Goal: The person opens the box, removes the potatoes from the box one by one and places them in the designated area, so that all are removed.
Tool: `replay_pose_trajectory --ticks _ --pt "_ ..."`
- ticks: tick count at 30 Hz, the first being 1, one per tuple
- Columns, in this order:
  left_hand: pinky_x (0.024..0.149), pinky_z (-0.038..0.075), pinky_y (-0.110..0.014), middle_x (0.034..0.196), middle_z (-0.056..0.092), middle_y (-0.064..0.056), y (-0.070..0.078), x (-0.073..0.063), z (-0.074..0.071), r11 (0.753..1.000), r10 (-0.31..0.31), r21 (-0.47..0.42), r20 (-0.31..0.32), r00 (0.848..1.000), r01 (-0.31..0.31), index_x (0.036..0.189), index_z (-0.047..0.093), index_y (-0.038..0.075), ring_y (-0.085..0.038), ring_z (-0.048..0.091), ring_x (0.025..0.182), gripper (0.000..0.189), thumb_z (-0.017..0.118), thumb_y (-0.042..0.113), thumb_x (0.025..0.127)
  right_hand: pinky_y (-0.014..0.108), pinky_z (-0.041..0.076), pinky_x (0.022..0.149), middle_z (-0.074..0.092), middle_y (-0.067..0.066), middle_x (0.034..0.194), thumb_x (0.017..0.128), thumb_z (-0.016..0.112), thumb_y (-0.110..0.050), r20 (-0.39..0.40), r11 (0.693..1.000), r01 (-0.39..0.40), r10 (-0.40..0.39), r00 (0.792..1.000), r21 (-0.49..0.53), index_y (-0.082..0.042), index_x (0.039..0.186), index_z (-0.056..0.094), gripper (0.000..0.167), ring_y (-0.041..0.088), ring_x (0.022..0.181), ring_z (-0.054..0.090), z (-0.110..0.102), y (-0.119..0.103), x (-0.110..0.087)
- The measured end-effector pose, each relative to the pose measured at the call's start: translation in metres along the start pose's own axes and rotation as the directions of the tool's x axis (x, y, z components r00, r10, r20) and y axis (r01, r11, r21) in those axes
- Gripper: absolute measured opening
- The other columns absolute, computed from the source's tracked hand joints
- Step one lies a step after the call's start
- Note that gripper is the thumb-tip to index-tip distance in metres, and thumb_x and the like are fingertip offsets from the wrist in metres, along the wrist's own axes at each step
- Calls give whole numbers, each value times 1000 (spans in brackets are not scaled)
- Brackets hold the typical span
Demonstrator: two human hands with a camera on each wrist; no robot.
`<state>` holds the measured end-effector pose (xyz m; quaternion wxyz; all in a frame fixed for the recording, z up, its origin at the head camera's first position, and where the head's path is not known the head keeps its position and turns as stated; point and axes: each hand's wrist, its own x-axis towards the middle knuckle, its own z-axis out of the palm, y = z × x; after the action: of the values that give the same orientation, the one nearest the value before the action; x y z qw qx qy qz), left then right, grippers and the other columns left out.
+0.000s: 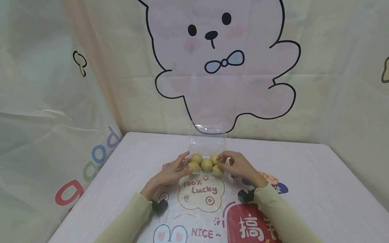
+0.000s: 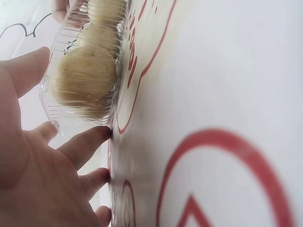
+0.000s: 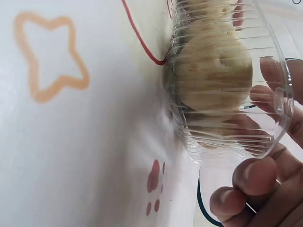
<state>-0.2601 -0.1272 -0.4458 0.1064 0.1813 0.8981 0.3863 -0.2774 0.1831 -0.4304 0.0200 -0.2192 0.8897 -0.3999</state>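
Note:
A clear plastic clamshell box (image 1: 204, 173) stands on the table with its lid (image 1: 207, 135) raised at the back. Several round yellow-green fruits (image 1: 206, 165) sit inside in two rows. My left hand (image 1: 171, 172) is at the box's left end, fingers spread; its thumb is close to the front rim, its other fingertips beside and below the end wall. My right hand (image 1: 238, 165) is at the right end, with thumb and index finger bent over the rim near the right-hand fruits. Other bent fingers (image 3: 255, 175) lie outside the end wall. Whether it pinches a fruit, I cannot tell.
The white table cover (image 1: 304, 175) bears printed words and drawings. Behind the table's far edge hangs a curtain (image 1: 258, 98) with a large bear drawing, and another sheet hangs on the left. Dark wrist cameras (image 1: 160, 206) are worn at both sleeve cuffs.

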Motion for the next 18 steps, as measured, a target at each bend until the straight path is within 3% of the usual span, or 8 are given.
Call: replay_pose_trajectory --ticks 5,8,14,18 --pt "126 6 -59 161 43 -3 1 0 0 1000 4 -5 -2 1000 -4 164 18 30 -32 41 150 76 54 53 101 24 46 58 72 -4 94 92 76 -26 10 995 88 -87 996 -49 -18 107 76 17 10 73 57 0 2 0" --pt "126 5 -60 161 44 -3 1 0 0 1000 7 -8 -3 1000 -7 164 18 30 -33 42 149 77 54 54 101 24 46 70 74 -6 97 92 76 -32 19 994 90 -89 996 -66 -18 108 77 21 9 84 59 -1 2 0" --pt "126 6 -60 161 44 -3 2 1 0 1000 20 -9 -5 1000 -21 164 17 30 -32 44 148 77 54 54 101 25 49 58 76 -5 104 91 77 -39 55 999 14 -11 998 -53 -20 112 78 29 10 76 59 -4 0 -2" --pt "125 6 -61 161 44 -4 1 0 0 1000 14 -6 -7 1000 -14 164 18 30 -32 39 151 78 55 54 100 27 47 47 76 1 108 90 77 -40 105 1000 -5 8 994 -29 -16 115 78 34 10 61 55 -4 -4 0"
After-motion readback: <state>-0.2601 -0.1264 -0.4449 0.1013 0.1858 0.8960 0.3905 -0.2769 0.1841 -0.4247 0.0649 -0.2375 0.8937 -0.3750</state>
